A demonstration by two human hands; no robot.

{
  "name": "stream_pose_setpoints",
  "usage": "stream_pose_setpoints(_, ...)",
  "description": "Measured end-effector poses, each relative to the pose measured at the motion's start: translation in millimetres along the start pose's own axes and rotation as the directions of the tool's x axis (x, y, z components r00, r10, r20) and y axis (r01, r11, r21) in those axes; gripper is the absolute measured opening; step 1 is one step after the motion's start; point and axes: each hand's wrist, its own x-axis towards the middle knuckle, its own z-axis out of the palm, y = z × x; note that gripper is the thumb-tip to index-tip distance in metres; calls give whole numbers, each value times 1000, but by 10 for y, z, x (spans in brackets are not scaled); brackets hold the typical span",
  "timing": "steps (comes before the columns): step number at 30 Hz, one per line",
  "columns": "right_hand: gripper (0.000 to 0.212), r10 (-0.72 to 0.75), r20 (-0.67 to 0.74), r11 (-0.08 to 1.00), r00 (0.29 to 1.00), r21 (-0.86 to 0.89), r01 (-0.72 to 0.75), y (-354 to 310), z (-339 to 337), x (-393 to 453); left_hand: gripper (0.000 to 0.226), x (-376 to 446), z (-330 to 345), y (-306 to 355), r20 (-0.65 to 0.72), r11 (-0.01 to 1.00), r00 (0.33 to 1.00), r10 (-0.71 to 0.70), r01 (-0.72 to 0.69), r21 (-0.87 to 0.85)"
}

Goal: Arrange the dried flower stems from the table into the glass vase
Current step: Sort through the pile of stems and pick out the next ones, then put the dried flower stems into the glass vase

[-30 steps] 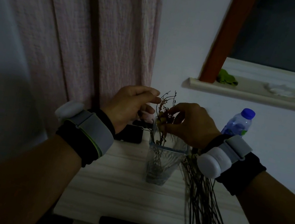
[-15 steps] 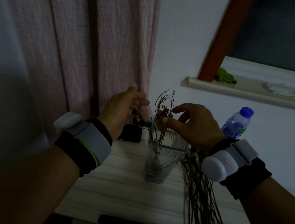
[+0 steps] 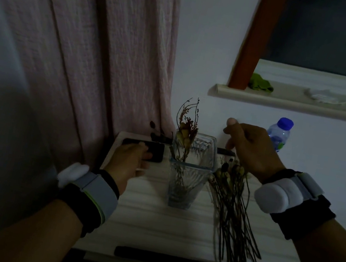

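One careless reach for the loose dried stems risks the right hand, fingers loosely curled and empty, toppling the glass vase, while the left hand, blurred, fingers relaxed, hovers over the bench.

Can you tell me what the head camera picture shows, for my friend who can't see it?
A glass vase with a few dried stems stands on a pale table, between a person's empty left hand and right hand. More dried flower stems lie on the table right of the vase.
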Motion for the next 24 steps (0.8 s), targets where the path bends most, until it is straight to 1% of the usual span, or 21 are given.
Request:
stream_pose_setpoints(3,51,57,-10,998,998,-7,-57,240,-14,-42,15,-51,19,-262,14,996,997,-76,75,56)
stream_pose_setpoints(6,33,129,-60,991,990,-9,-130,483,-9,-117,11,-160,71,-448,71,979,982,-176,167,115)
stream_pose_setpoints(9,34,200,-89,980,976,2,-201,693,-8,-218,13,-261,135,-604,149,956,952,-266,241,166)
stream_pose_setpoints(12,30,284,-114,957,952,-23,-289,867,-10,-338,15,-333,258,-764,200,949,939,-281,240,207)
stream_pose_setpoints(16,32,379,-85,921,921,-60,-385,1142,5,-484,11,-409,498,-929,285,946,917,-279,213,243)
stream_pose_setpoints(20,28,429,-49,896,902,-101,-432,1350,63,-639,10,-470,791,-1013,366,948,893,-262,166,272)
stream_pose_setpoints(24,23,455,32,880,890,-164,-445,1413,169,-738,12,-487,1069,-1054,439,961,872,-214,108,254)
